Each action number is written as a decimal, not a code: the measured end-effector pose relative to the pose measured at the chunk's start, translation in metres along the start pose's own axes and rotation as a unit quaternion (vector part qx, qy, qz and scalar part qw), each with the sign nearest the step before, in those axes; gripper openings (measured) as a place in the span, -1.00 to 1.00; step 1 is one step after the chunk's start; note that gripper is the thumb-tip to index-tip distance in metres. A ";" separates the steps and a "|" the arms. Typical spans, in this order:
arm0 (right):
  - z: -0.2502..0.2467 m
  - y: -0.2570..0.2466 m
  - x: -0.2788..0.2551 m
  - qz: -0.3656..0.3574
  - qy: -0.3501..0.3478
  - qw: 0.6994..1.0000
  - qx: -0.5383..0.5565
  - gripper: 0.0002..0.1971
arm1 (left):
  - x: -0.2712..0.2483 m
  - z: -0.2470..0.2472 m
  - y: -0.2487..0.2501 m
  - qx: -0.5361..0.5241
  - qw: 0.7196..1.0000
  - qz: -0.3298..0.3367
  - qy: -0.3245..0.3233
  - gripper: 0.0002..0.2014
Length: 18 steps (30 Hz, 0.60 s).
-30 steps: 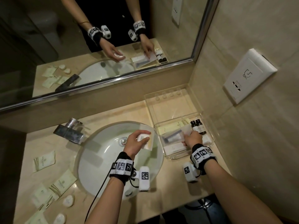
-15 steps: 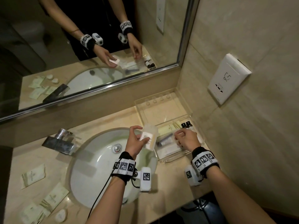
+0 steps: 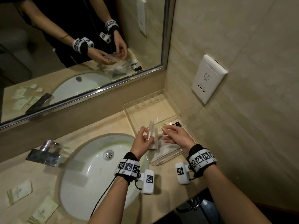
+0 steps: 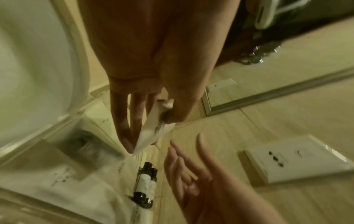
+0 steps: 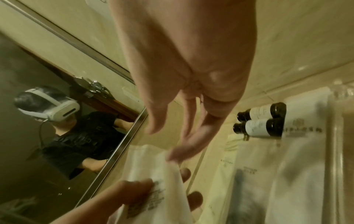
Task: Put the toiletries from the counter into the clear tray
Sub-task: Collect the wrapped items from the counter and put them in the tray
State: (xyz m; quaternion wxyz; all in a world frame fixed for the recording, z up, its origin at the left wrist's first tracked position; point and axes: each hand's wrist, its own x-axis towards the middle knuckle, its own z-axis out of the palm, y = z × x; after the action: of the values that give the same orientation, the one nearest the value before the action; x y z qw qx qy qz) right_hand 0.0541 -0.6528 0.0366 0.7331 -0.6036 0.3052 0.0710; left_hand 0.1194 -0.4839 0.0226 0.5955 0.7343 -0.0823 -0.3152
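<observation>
Two hands: both meet over the near-left corner of the clear tray (image 3: 174, 116), at the right end of the counter (image 3: 97, 125).
Left hand (image 3: 142, 142): thumb and fingers pinch a white sachet (image 3: 152, 136) by its lower part, holding it upright so that its free top edge is offered toward the other hand.
Right hand (image 3: 177, 136): fingers loosely spread and empty, the fingertips just beside the sachet's far edge, apparently poised to receive it; contact cannot be confirmed.
Sachet: above the tray's left wall, not yet laid inside.
Tray: already holds flat pale packets and two small dark bottles (image 5: 258, 121) lying side by side at its right end, which leaves the left part free for the next item.
Lid: the open clear lid (image 3: 152, 105) leans back toward the mirror (image 3: 80, 46), keeping the tray accessible.
Still waiting: several sachets (image 3: 19, 192) lie on the counter's near-left end, across the sink (image 3: 90, 175) from the tray, so the job looks partly done.
</observation>
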 end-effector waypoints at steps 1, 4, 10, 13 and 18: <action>-0.002 -0.002 -0.002 0.015 -0.019 1.000 -0.004 -0.58 | 0.002 0.003 0.000 0.034 0.999 0.017 0.000 -0.83; -0.005 -0.009 -0.010 0.031 -0.054 0.997 -0.044 -0.50 | 0.007 0.016 -0.002 0.124 0.990 0.062 -0.018 -0.82; -0.017 -0.004 0.002 0.042 0.010 0.999 -0.018 -0.56 | 0.017 0.038 -0.005 0.165 0.981 0.095 -0.047 -0.71; -0.029 0.006 0.016 0.055 0.087 0.994 -0.023 -0.60 | 0.019 0.037 -0.008 0.160 0.984 0.069 -0.045 -0.56; -0.041 0.033 0.038 0.089 0.218 0.969 -0.073 -0.54 | 0.020 0.030 -0.021 0.176 0.983 0.041 0.005 -0.58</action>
State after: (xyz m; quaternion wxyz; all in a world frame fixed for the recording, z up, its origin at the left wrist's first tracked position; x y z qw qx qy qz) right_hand 0.0538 -0.6924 -0.0148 0.5932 -0.6269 0.5044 0.0246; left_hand 0.1131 -0.5129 -0.0072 0.4693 0.8255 -0.1633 -0.2677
